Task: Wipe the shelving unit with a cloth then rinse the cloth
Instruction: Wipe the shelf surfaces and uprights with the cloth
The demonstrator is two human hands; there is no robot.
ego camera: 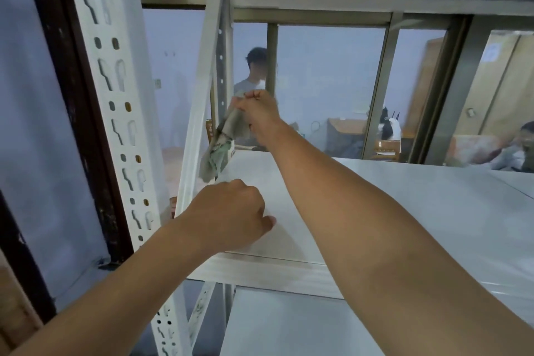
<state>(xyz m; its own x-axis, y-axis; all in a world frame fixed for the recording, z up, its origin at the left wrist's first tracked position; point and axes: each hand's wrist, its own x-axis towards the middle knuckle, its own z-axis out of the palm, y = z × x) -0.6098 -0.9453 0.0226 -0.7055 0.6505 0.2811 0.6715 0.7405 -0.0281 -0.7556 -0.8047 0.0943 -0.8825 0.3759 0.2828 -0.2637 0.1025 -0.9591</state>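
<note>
A white metal shelving unit (375, 211) fills the view, with a flat shelf at chest height and another shelf above. My right hand (257, 113) is raised at the back left of the shelf and pinches the top of a grey-green cloth (222, 147). The cloth hangs down against the slanted white brace (196, 113) on the unit's left side. My left hand (231, 211) sits lower, near the cloth's bottom end, with its fingers curled over the shelf surface. Whether it holds the cloth's lower tip is hidden by the knuckles.
A perforated white upright post (115, 95) stands at the left, beside a dark door frame (72, 95). Behind the unit is a glass partition with metal frames (378, 89). Two people are beyond it, one standing (254, 72), one at the far right (520, 147). A lower shelf (289, 326) shows below.
</note>
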